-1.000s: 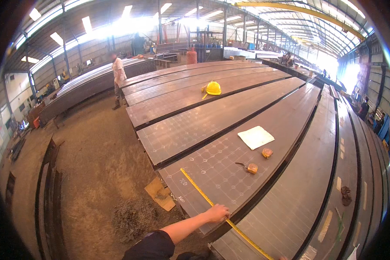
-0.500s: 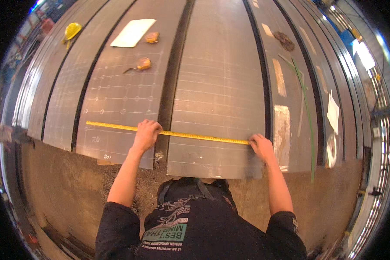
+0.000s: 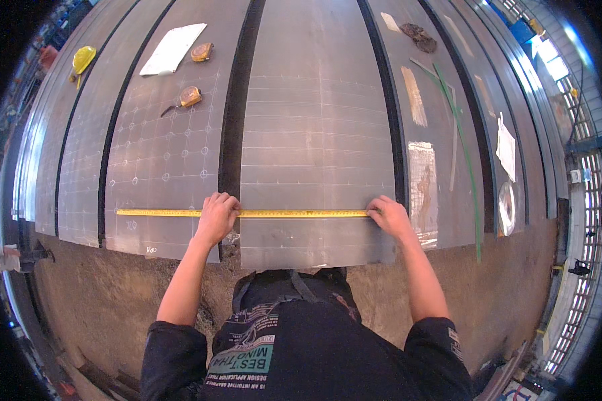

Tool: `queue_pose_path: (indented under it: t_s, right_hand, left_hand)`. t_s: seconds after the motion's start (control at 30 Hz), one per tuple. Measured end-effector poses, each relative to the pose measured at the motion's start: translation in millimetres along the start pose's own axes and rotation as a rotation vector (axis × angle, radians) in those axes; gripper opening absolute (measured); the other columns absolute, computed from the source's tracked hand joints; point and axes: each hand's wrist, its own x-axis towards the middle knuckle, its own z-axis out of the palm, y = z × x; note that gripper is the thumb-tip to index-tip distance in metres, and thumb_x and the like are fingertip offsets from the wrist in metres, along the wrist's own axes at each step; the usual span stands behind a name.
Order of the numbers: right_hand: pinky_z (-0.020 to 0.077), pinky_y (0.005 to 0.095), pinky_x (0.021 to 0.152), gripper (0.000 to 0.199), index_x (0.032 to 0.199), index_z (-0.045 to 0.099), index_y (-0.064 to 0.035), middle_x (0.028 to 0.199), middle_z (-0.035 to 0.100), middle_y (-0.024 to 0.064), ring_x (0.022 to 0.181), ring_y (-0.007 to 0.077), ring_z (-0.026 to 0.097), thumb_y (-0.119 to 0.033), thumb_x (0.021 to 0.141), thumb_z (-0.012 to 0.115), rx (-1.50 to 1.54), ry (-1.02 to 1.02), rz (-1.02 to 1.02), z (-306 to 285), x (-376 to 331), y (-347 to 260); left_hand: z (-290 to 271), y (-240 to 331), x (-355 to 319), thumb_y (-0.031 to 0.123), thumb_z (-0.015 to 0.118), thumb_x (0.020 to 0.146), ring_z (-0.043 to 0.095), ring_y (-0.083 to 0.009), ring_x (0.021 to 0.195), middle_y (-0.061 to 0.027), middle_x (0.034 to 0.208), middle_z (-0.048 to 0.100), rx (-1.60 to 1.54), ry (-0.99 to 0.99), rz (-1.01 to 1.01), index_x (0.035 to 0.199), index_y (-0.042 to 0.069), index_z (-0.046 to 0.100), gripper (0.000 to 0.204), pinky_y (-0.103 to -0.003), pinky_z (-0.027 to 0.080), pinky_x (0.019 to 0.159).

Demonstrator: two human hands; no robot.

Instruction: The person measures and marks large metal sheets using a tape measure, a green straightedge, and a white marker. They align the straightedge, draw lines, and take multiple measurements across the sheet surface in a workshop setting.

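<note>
left hand (image 3: 217, 217) presses flat on the yellow ruler (image 3: 281, 214), right hand (image 3: 389, 215) pins its far end with fingertips, the ruler lying straight across two grey steel plates (image 3: 314, 134), spanning the dark gap (image 3: 233, 134) between them

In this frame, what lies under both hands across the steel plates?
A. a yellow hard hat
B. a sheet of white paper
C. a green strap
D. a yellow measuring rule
D: the left hand and right hand press a long yellow measuring rule flat across the steel plates.
</note>
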Motion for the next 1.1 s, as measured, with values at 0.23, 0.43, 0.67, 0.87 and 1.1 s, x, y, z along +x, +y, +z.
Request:
queue_pose_path:
  t_s: [0.23, 0.43, 0.67, 0.87, 1.1]
  right_hand:
    - [0.0532, 0.0464, 0.079, 0.016, 0.099, 0.067, -0.0109, 0.095, 0.063, 0.0107, 0.093, 0.0343, 0.065, -0.024, 0.091, 0.066, -0.004, -0.004, 0.033, 3.4, -0.9, -12.4]
    - [0.0531, 0.0467, 0.08, 0.016, 0.099, 0.067, -0.0107, 0.097, 0.064, 0.0105, 0.093, 0.0346, 0.065, -0.024, 0.091, 0.066, 0.005, 0.015, -0.013, 0.9, 0.7, -7.4]
    - [0.0532, 0.0466, 0.08, 0.017, 0.099, 0.068, -0.0106, 0.096, 0.063, 0.0106, 0.093, 0.0345, 0.066, -0.024, 0.089, 0.068, 0.013, 0.0, 0.012, -1.9, 0.8, -1.1]
    - [0.0533, 0.0468, 0.079, 0.017, 0.099, 0.068, -0.0108, 0.095, 0.063, 0.0106, 0.092, 0.0346, 0.066, -0.024, 0.089, 0.07, 0.029, -0.015, 0.012, -0.3, 2.2, -0.2]
    - [0.0535, 0.0461, 0.08, 0.017, 0.097, 0.067, -0.0112, 0.096, 0.064, 0.0095, 0.093, 0.0334, 0.066, -0.026, 0.088, 0.071, 0.032, -0.018, 0.007, 0.2, 4.4, 4.7]
  left_hand:
    - [13.7, 28.8, 11.9, 0.015, 0.076, 0.08, 0.057, -0.029, 0.102, -0.0057, 0.096, 0.063, -0.016, -0.023, 0.029, 0.093, 0.013, 0.068, 0.015, -0.044, 0.042, 0.09]
    - [11.5, 31.1, 22.6, 0.019, 0.078, 0.077, 0.059, -0.0277, 0.097, -0.0035, 0.092, 0.065, -0.069, -0.106, -0.044, 0.089, 0.014, 0.07, 0.015, -0.043, 0.043, 0.088]
    - [18.9, 19.5, 28.3, 0.019, 0.08, 0.074, 0.06, -0.0281, 0.095, -0.0044, 0.09, 0.065, -0.095, -0.151, -0.073, 0.086, 0.012, 0.071, 0.016, -0.042, 0.045, 0.087]
    - [17.4, 19.5, 31.6, 0.018, 0.079, 0.073, 0.061, -0.0305, 0.094, -0.0075, 0.088, 0.065, -0.06, -0.189, -0.078, 0.085, 0.011, 0.07, 0.017, -0.044, 0.047, 0.085]
    - [13.6, 21.3, 36.0, 0.019, 0.081, 0.071, 0.063, -0.0323, 0.095, -0.0102, 0.089, 0.066, -0.073, -0.204, -0.061, 0.083, 0.009, 0.069, 0.019, -0.045, 0.048, 0.084]
